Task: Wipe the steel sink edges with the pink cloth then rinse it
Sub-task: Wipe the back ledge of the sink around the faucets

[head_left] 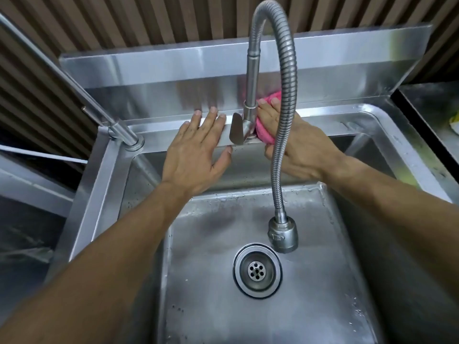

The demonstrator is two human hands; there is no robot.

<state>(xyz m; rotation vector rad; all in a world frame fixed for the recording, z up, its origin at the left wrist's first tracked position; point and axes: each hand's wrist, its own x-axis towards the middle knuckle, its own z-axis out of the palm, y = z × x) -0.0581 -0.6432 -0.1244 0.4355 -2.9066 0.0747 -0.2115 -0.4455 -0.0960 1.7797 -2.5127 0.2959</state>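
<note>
Pink cloth pressed on the sink's back edge under your right hand, left hand flat, released; careful, it could snag the tap.

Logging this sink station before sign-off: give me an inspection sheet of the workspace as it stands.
Surface: steel sink, droplets in the basin, drain uncovered.
Job's things: pink cloth on the back rim beside the faucet base; no water seen running.
Clutter: yellowish item at the right edge, unclear.
Grippers: left hand flat on the back rim; right hand presses the cloth.
Cables: white line at left, unclear.
Surroundings: slatted wall, steel pole.
</note>
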